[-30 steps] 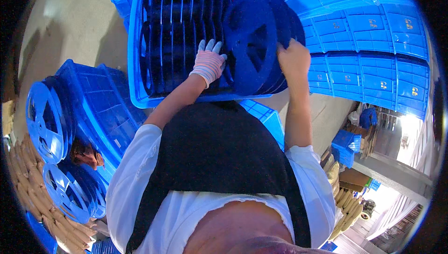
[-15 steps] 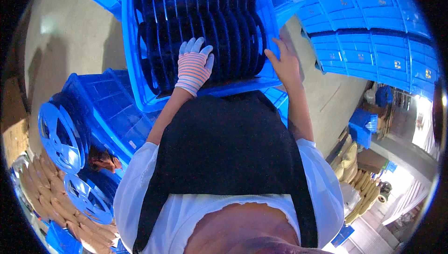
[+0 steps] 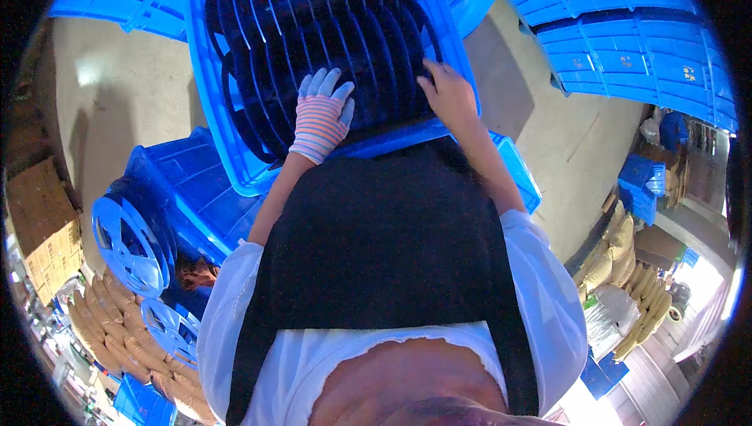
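In front of me stands a blue plastic crate (image 3: 205,105), with a row of dark, round, flanged reels (image 3: 301,34) on edge inside it. My left hand (image 3: 321,113), in a white glove with an orange-striped palm band, lies over the near side of the reels with its fingers stretched out. My right hand (image 3: 454,99) is bare. It reaches over the crate's right side, thumb and forefinger apart, at the reel on the right end; whether it presses on that reel I cannot tell.
Bright blue reels (image 3: 125,246) are stacked at the left beside another blue crate (image 3: 196,183). Blue crates (image 3: 627,50) stand stacked at the far right. Brown sacks (image 3: 117,332) and a cardboard box (image 3: 47,230) lie at the left, pale sacks (image 3: 611,250) at the right.
My right hand has come inward from outside the crate's right rim to the end reel. My left hand stays on the reels. The whole view has turned slightly.
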The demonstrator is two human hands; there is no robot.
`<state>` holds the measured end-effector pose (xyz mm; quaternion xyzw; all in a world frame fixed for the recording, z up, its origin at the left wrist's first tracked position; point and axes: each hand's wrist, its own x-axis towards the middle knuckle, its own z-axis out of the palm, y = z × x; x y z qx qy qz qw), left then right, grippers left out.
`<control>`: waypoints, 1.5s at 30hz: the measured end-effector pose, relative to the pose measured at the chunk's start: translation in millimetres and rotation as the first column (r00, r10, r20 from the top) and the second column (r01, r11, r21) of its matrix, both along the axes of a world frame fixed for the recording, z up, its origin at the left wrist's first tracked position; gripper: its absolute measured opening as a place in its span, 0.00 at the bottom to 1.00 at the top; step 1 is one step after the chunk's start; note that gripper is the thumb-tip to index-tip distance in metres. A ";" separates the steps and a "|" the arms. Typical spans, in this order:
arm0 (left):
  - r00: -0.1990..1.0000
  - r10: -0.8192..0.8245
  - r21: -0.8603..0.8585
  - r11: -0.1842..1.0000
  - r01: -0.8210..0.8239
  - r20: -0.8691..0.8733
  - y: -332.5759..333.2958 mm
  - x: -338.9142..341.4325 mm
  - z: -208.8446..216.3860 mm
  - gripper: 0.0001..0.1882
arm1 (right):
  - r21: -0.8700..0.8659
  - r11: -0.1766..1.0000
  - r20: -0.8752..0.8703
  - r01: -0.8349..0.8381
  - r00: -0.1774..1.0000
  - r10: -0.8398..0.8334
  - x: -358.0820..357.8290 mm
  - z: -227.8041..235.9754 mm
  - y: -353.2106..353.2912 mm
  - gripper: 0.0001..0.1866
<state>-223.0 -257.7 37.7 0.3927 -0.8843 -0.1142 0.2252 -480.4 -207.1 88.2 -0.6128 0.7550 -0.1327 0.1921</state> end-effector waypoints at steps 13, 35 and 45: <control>0.997 0.028 0.028 0.999 -0.030 0.069 9.1 9.4 10.0 0.20 | -0.070 0.959 -0.212 -0.273 0.944 0.253 51.2 -33.9 -22.4 0.48; 0.609 0.793 -0.055 0.609 -0.791 0.015 41.6 142.9 16.5 0.32 | -0.307 0.898 -0.297 -0.316 0.928 0.225 15.1 -82.8 -95.7 0.40; 0.526 0.794 0.205 0.594 -0.778 -0.304 50.0 165.9 -17.5 0.22 | -0.627 0.770 -0.316 -0.119 0.942 -0.111 -84.4 3.6 -14.5 0.30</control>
